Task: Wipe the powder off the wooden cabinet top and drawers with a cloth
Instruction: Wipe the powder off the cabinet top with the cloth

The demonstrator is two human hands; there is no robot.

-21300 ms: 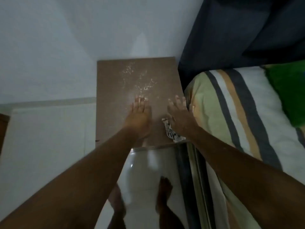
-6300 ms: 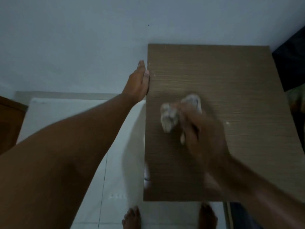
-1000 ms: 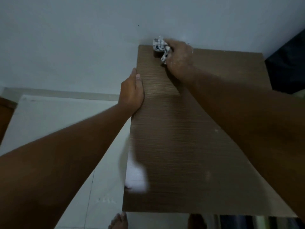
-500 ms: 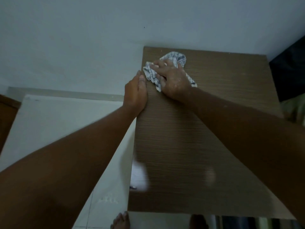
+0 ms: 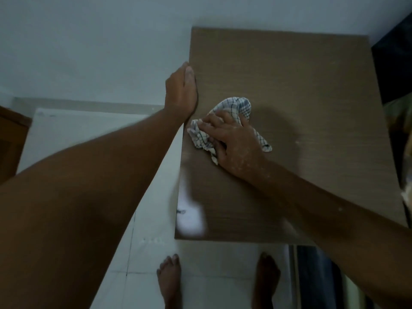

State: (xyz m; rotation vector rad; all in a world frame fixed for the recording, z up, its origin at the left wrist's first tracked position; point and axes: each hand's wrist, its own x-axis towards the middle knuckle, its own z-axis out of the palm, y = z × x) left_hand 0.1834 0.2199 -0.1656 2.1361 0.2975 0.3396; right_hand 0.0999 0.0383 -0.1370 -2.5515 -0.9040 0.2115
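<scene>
The brown wooden cabinet top (image 5: pixel 301 90) fills the middle and right of the head view. My right hand (image 5: pixel 234 141) presses a crumpled white-and-blue checked cloth (image 5: pixel 239 107) flat onto the top near its left edge. White powder dusts the back of that hand and wrist. A few faint specks of powder (image 5: pixel 297 142) remain on the wood to the right. My left hand (image 5: pixel 181 92) lies edge-on against the cabinet's left side, fingers together, holding nothing. The drawers are hidden below the top.
A pale wall (image 5: pixel 89 41) runs behind and left of the cabinet. White floor tiles (image 5: pixel 145 253) lie below, with my bare feet (image 5: pixel 170 279) at the cabinet's front. A dark curtain (image 5: pixel 394 63) and bedding (image 5: pixel 401 121) border the right side. A brown door edge (image 5: pixel 11 139) shows far left.
My right hand has dragged the cloth from the back left corner toward me along the left edge. My left hand has stayed against the cabinet's left side.
</scene>
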